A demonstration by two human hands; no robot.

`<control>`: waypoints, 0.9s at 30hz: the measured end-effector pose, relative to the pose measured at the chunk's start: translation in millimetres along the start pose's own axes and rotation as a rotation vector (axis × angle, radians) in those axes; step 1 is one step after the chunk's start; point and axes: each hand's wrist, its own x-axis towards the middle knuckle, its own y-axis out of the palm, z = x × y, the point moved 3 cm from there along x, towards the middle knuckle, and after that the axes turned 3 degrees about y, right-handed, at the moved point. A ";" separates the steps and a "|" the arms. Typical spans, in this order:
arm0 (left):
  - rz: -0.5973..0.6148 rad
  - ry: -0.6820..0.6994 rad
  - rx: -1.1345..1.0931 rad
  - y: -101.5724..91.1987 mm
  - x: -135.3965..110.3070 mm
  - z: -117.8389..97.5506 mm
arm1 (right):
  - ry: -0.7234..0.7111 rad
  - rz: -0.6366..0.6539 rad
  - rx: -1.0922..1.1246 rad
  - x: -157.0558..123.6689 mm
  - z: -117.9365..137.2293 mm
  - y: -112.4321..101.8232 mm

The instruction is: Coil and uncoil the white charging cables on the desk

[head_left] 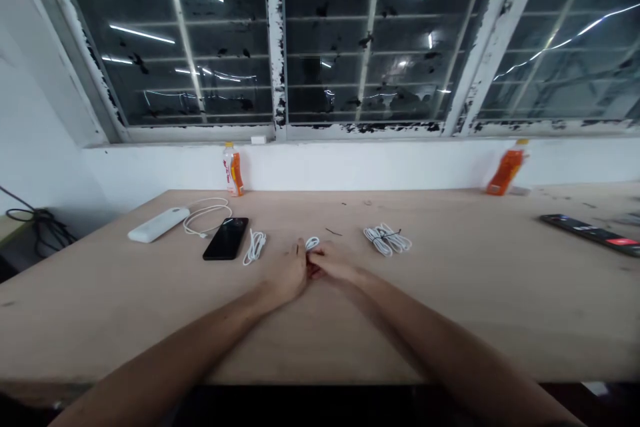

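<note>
Fingers [301, 255] of the left hand [286, 275] and the right hand [333, 262] were drawn in narrowly and held together above the tabletop [525, 280], with a small white cable coil [313, 243] seen at their tips; whether it was gripped could not be told. To the left were laid a looped white cable [255, 247], a black smartphone [225, 239] and a white power bank [159, 224] with its thin cable [206, 217]. To the right, a bundled white cable [387, 239] bound with dark wire was placed. Orange-labelled drink bottles [233, 170] were stood against the wall [350, 163], beneath a paint-flaked window [275, 33].
</note>
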 end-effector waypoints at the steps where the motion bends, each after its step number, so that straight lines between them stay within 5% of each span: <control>1: 0.018 0.002 0.021 1.4 0.1 -0.4 | -0.032 -0.042 -0.122 -1.9 3.4 -0.7; 5: 0.057 -0.025 -0.001 1.2 0.5 -0.5 | -0.198 -0.260 -0.648 -8.0 14.8 -5.5; 7: 0.046 0.027 -0.077 -2.8 0.1 -0.7 | -0.241 -0.303 -0.733 -7.7 14.9 -9.6; 12: -0.040 0.230 -0.278 -22.3 -0.8 2.6 | -0.265 -0.176 -0.454 -3.3 4.4 -23.5; 16: -0.165 0.157 -0.341 -37.8 3.4 12.2 | -0.189 0.008 -0.128 -4.3 -1.3 -25.0; 27: -0.166 -0.024 -0.630 -28.2 7.8 18.9 | -0.412 -0.101 -0.696 -15.4 15.8 -25.0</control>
